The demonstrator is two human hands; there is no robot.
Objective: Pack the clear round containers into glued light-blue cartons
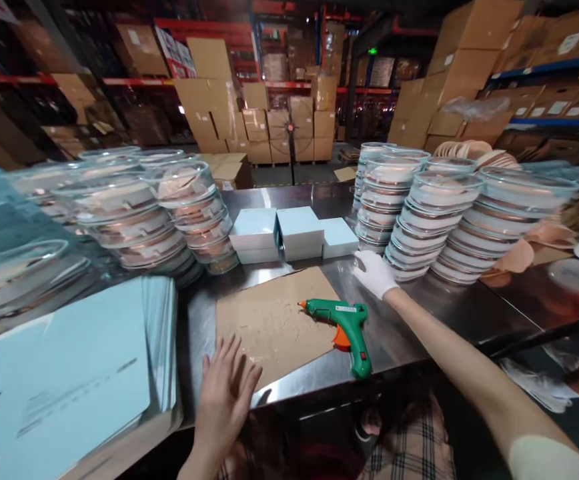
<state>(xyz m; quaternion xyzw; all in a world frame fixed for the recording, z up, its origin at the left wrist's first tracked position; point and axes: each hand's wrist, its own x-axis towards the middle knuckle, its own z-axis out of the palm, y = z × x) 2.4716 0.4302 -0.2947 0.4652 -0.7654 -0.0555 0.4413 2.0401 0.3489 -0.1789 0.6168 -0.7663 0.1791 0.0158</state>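
My left hand [227,393], bare, hovers at the table's front edge by the cardboard sheet [269,320], fingers spread and holding nothing. My right hand [374,273], in a white glove, reaches across the table. Its thumb and fingers are apart beside the low stack of pale blue cards [339,237]; whether they touch it I cannot tell. Two taller card stacks [255,233] [299,230] stand to the left of that one. A green hot glue gun [352,323] with an orange trigger lies on its side, its orange nozzle pointing left over the cardboard.
Round clear-lidded containers are piled at left [119,220] and right [429,220]. Large pale blue sheets [69,360] form a pile at front left. The metal table [279,197] ends near my lap. Cardboard boxes [209,100] and racks stand behind.
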